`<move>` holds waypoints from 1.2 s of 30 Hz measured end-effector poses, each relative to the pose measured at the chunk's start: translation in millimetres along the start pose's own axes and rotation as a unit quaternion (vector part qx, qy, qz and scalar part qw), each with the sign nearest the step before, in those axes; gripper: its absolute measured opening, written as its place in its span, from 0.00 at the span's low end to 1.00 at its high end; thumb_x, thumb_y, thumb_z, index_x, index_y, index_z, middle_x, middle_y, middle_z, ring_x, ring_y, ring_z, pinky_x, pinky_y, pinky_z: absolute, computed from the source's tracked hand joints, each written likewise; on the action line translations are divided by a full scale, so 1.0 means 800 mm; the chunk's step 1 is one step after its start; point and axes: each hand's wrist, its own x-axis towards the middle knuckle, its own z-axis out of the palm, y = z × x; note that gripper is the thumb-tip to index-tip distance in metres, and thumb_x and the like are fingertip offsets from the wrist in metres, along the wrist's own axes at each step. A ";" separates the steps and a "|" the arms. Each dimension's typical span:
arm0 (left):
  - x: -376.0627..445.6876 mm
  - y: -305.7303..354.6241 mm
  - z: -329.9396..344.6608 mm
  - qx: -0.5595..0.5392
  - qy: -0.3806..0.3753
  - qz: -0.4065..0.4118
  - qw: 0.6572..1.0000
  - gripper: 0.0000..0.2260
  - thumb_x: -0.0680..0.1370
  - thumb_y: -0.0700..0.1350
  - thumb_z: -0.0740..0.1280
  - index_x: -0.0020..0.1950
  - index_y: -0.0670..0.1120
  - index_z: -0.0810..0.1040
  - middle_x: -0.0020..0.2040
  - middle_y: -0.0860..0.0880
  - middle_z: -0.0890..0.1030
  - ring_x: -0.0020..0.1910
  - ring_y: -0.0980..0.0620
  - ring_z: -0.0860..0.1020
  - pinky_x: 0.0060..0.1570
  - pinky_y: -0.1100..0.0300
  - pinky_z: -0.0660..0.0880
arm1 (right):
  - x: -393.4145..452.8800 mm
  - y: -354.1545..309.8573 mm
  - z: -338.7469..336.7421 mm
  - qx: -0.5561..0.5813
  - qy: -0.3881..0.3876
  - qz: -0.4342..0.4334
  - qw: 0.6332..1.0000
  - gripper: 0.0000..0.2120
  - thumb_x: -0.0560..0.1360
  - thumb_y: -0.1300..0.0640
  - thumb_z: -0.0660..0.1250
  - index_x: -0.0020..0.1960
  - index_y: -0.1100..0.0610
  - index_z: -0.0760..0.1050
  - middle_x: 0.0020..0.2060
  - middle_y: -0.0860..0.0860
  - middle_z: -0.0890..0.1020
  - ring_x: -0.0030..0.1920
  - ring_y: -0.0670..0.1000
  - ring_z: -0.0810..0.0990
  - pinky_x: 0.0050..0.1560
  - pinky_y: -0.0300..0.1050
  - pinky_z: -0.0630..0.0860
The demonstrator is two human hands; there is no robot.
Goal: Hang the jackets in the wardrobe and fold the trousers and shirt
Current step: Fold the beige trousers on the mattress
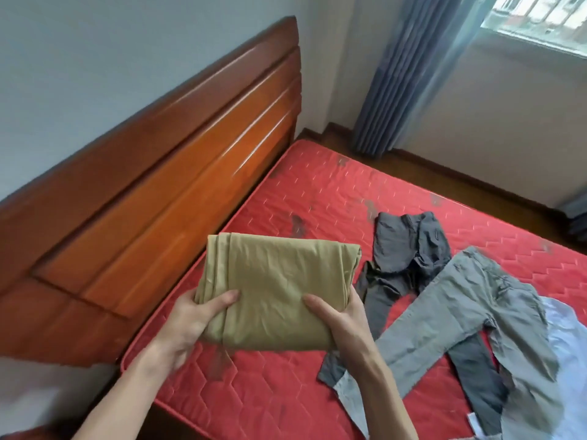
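I hold the folded trousers above the mattress between my left hand and right hand, headboard to their left, two unfolded trousers and a shirt lying to their right.

The khaki trousers are folded into a thick rectangle, held above the bed. The dark grey trousers lie unfolded and crumpled; the light grey trousers lie spread across them. The pale shirt lies bunched at right.

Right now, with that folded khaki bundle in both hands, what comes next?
Probably set the folded khaki trousers, held by the left hand and right hand, onto the red quilted mattress; the dark grey trousers still lie unfolded.
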 end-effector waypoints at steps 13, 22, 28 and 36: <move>-0.180 -0.022 -0.113 -0.163 0.252 0.074 0.951 0.31 0.61 0.51 0.86 0.60 0.44 0.83 0.53 0.44 0.88 0.52 0.46 0.87 0.41 0.58 0.84 | -0.023 -0.041 0.163 -0.060 -0.270 -0.004 0.961 0.17 0.71 0.53 0.82 0.58 0.51 0.84 0.55 0.53 0.88 0.55 0.56 0.88 0.49 0.44 0.84; -0.357 -0.067 -0.197 -0.267 0.343 0.114 0.893 0.25 0.69 0.48 0.80 0.64 0.44 0.82 0.58 0.45 0.87 0.55 0.47 0.86 0.48 0.54 0.83 | -0.124 -0.025 0.314 -0.106 -0.432 0.016 0.895 0.24 0.70 0.51 0.83 0.63 0.56 0.81 0.56 0.54 0.88 0.56 0.56 0.88 0.50 0.47 0.85; -0.504 -0.134 -0.253 -0.314 0.398 0.117 0.854 0.25 0.71 0.50 0.80 0.67 0.47 0.82 0.61 0.46 0.86 0.59 0.46 0.85 0.47 0.55 0.84 | -0.240 0.019 0.414 -0.115 -0.543 0.046 0.831 0.24 0.70 0.51 0.83 0.62 0.55 0.81 0.57 0.55 0.87 0.57 0.57 0.87 0.51 0.48 0.85; -0.684 -0.236 -0.295 -0.320 0.561 0.134 0.751 0.33 0.60 0.58 0.85 0.63 0.50 0.84 0.56 0.49 0.88 0.54 0.49 0.87 0.49 0.56 0.83 | -0.417 0.098 0.519 -0.157 -0.636 0.080 0.751 0.19 0.68 0.50 0.85 0.55 0.54 0.85 0.54 0.59 0.88 0.51 0.60 0.88 0.41 0.46 0.85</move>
